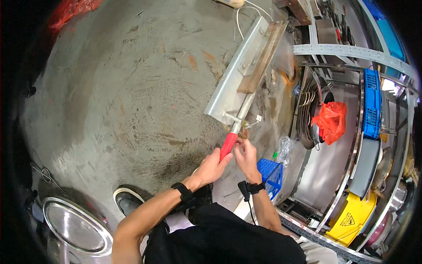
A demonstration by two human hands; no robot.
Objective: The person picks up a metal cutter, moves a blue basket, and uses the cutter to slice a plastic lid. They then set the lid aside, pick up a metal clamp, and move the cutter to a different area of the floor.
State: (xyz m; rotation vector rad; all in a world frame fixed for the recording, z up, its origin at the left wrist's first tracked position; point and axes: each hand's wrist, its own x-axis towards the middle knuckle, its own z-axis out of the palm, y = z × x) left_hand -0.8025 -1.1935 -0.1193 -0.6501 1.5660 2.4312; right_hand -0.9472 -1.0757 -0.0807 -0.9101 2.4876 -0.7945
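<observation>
My left hand (210, 168) is wrapped round the red handle (228, 145) of a long metal rod. The rod (246, 105) runs away from me, with a small wing-like clamp screw (233, 118) near the grip. Beyond it, a worn wooden strip (259, 66) lies along a bent sheet-metal plate (233, 72); how they join the rod is unclear. My right hand (246, 156) is closed beside the handle's far end, just below a brownish fitting (243, 133). Its fingertips are partly hidden, so what they pinch cannot be made out.
On the right, a metal rack holds stacked pans (306, 115), a red plastic bag (330, 122), a blue crate (371, 103) and a yellow bin (350, 220). A blue basket (273, 178) sits by my right wrist. An oval metal tray (77, 226) lies at lower left on the stained floor (132, 101).
</observation>
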